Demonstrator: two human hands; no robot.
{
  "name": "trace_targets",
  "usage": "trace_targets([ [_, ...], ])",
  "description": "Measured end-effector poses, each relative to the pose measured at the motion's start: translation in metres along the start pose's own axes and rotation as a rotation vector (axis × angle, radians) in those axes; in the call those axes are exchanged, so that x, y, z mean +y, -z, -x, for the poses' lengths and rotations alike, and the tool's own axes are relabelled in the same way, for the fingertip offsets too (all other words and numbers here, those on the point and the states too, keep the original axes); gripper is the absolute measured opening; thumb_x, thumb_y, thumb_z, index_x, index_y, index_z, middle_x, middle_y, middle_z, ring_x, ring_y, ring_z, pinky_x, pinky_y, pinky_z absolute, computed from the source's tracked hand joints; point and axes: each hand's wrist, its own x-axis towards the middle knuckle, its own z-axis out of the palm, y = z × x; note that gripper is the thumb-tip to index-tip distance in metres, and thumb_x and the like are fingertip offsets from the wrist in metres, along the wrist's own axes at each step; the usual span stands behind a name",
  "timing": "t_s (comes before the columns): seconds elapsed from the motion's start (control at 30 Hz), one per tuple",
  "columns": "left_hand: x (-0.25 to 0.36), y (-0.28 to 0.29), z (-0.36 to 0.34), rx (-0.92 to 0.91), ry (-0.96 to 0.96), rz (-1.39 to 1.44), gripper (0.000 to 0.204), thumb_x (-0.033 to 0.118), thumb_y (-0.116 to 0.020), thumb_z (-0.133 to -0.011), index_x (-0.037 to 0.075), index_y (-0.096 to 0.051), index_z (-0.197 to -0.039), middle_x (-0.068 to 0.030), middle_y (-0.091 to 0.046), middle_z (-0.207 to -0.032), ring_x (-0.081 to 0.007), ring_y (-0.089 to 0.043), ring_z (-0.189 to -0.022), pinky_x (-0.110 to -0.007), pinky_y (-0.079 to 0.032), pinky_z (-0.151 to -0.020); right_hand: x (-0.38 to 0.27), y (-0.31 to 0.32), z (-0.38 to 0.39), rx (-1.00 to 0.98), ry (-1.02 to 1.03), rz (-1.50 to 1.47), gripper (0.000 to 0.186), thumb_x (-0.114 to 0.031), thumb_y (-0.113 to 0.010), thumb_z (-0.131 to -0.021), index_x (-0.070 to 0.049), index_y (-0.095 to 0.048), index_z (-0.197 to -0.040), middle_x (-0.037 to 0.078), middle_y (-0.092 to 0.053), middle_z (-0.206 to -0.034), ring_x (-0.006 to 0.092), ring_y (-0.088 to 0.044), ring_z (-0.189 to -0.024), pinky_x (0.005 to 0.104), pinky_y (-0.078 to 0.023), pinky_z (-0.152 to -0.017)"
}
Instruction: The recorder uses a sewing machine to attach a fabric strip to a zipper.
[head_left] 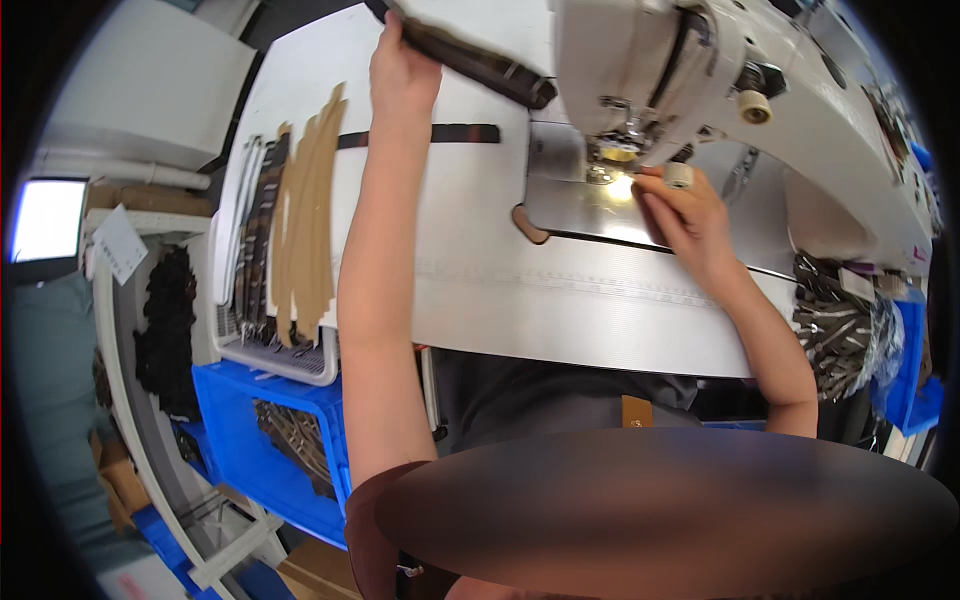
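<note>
My left hand (402, 72) is raised at the far side of the white table, closed on a dark plaid fabric strip (475, 62). The strip is slightly blurred and slants down to the right, its end near the sewing machine (610, 60). Beside the lit presser foot (605, 172), my right hand (692, 215) has its fingers pinched together at the needle area. Whatever lies between those fingertips is too small to make out. A second dark strip (465, 134) lies flat on the table, passing behind my left forearm.
Tan strips (308, 215) and dark plaid strips (262, 225) lie in a light tray (285, 362) at the table's left. Below stands a blue crate (235, 430) with dark strips inside. Bundled strips (835, 325) sit at the right edge. The machine's arm (820, 110) overhangs the right side.
</note>
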Motion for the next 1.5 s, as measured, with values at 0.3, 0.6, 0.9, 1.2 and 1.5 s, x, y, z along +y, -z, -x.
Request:
trace_targets([
  [0.3, 0.088, 0.064, 0.229, -0.330, 0.210, 0.399, 0.035, 0.029, -0.051, -0.098, 0.002, -0.052, -0.119, -0.0063, -0.052, -0.082, -0.0101, -0.038, -0.052, -0.024, -0.037, -0.064, 0.003, -0.019, -0.039, -0.152, -0.833, -0.999, 0.021, -0.020, -0.062, -0.094, 0.001, -0.066, -0.098, 0.005, -0.067, -0.077, 0.0073, -0.060, -0.060, 0.0187, -0.048, -0.054],
  [0.6, 0.094, 0.093, 0.274, -0.426, 0.237, 0.485, 0.040, 0.036, -0.052, -0.098, 0.003, -0.050, -0.121, -0.0095, -0.054, -0.082, -0.0100, -0.037, -0.050, -0.024, -0.035, -0.060, -0.055, -0.035, 0.014, -0.058, -0.455, -0.678, 0.021, -0.016, -0.057, -0.096, -0.003, -0.067, -0.109, -0.001, -0.065, -0.083, 0.0031, -0.052, -0.068, 0.0182, -0.043, -0.063],
  [0.9, 0.240, 0.171, 0.432, -0.042, -0.302, -0.115, 0.031, 0.027, -0.042, -0.101, -0.001, -0.052, -0.113, -0.0063, -0.045, -0.070, -0.0126, -0.039, -0.058, -0.025, -0.036, -0.052, -0.139, -0.078, -0.005, -0.358, -0.071, -0.589, 0.015, -0.005, -0.062, -0.092, 0.001, -0.066, -0.105, 0.009, -0.066, -0.086, 0.0126, -0.062, -0.074, 0.0248, -0.048, -0.067],
  [1.2, 0.262, 0.310, 0.578, 1.342, -0.005, -2.113, 0.036, 0.013, -0.066, -0.087, 0.003, -0.062, -0.122, -0.0176, -0.061, -0.119, -0.0315, -0.061, -0.102, -0.039, -0.049, -0.088, -0.199, -0.202, -0.118, -0.216, 0.472, -0.430, 0.018, -0.003, -0.061, -0.086, -0.001, -0.068, -0.103, 0.013, -0.064, -0.102, 0.0272, -0.065, -0.088, 0.0356, -0.052, -0.074],
  [1.5, 0.214, 0.143, 0.406, 0.625, -0.516, -1.708, 0.033, 0.004, -0.061, -0.091, 0.000, -0.061, -0.124, -0.0139, -0.062, -0.123, -0.0247, -0.057, -0.116, -0.035, -0.040, -0.102, -0.228, -0.266, -0.214, -0.312, 0.658, 0.238, 0.017, -0.004, -0.057, -0.083, -0.003, -0.067, -0.096, 0.012, -0.063, -0.111, 0.0284, -0.065, -0.095, 0.0346, -0.055, -0.080],
])
